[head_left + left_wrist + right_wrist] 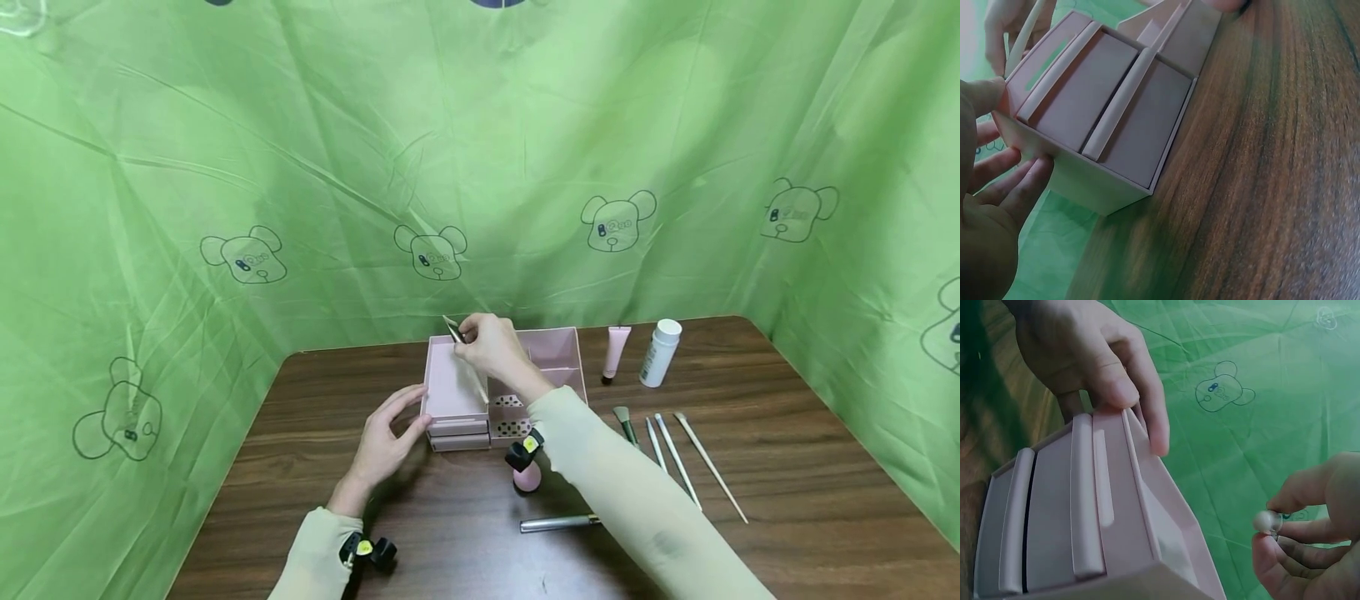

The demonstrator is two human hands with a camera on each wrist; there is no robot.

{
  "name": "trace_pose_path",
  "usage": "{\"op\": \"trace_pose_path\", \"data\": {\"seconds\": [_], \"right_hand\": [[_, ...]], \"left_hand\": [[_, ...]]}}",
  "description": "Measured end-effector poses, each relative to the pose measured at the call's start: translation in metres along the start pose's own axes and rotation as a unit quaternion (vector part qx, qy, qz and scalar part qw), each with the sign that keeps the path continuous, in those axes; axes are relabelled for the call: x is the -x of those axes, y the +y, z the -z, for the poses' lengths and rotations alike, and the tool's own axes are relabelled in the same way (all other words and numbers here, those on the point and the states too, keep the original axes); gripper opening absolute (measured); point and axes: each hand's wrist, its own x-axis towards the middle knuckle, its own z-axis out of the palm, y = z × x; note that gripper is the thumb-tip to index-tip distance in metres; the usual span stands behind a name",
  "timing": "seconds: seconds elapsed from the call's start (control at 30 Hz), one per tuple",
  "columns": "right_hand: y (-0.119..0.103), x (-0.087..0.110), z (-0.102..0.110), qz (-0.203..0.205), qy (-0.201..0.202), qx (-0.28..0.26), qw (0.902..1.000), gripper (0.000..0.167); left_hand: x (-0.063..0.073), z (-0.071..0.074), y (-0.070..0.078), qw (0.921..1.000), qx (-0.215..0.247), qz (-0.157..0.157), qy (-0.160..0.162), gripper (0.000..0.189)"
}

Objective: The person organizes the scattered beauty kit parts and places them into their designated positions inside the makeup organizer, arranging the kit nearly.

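Observation:
A pink desktop organizer [456, 377] stands at the back of the table, with two drawers [1141, 122] at its front left and compartments on its right. My left hand [384, 442] holds its front left corner, thumb at the top edge and fingers against the side wall. Above the organizer, my right hand [491, 346] pinches a makeup brush with a pale handle [477, 385] and a dark ferrule. The brush slants over the organizer's top, bristles toward the back. In the right wrist view the rounded end of its handle [1266, 522] shows between thumb and fingers.
Right of the organizer are a pink tube [616, 354] and a white bottle [661, 354]. Several brushes [708, 462] lie nearer, one with a green handle. A small pink rounded item [527, 477] and a silver pen-like tube [557, 523] sit in front. Green cloth [517, 167] hangs behind.

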Motion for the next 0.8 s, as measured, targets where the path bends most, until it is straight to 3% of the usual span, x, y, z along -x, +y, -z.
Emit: {"op": "trace_pose_path", "data": {"seconds": [0.13, 0.47, 0.63, 0.8], "right_hand": [[-0.005, -0.004, -0.007, -0.01, -0.006, 0.007, 0.9999, 0.032], [-0.01, -0.012, -0.02, -0.046, -0.005, -0.007, 0.9989, 0.029], [-0.008, -0.013, -0.031, -0.057, -0.011, 0.009, 0.9983, 0.027], [-0.008, -0.013, -0.041, -0.071, -0.017, 0.023, 0.997, 0.032]], "left_hand": [[0.001, -0.001, 0.0, 0.9999, 0.009, 0.005, -0.003, 0.04], [-0.001, 0.0, -0.002, 0.9998, 0.008, -0.018, 0.007, 0.04], [-0.001, 0.001, -0.001, 1.0, 0.005, -0.006, 0.003, 0.041], [-0.001, 0.002, -0.001, 0.9997, -0.011, -0.019, 0.007, 0.041]]}}
